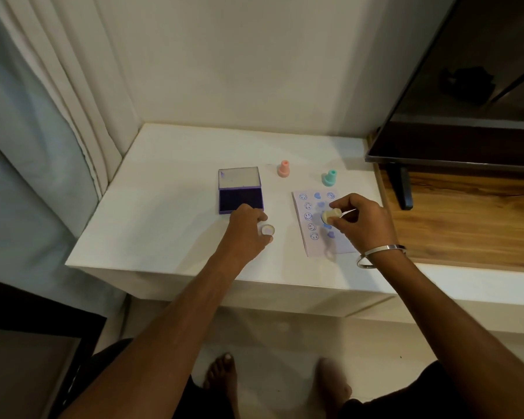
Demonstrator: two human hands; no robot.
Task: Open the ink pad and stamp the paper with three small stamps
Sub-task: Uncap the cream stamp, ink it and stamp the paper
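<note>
A purple ink pad [240,190] lies open on the white table [164,213], lid tipped back and dark pad showing. To its right lies a sheet of paper [315,240] carrying several blue smiley and heart prints. My right hand [360,219] hovers over the paper, holding a cream stamp [330,215] tilted on its side. My left hand [248,229] rests just in front of the ink pad, holding a small round pale cap [267,229]. A pink stamp [284,169] and a teal stamp [329,178] stand upright behind the paper.
A dark TV screen [466,116] on a stand [401,189] occupies the wooden shelf [466,219] at right. The wall runs behind the table and curtains [58,116] hang at left. My bare feet [221,376] show on the floor below the table's front edge.
</note>
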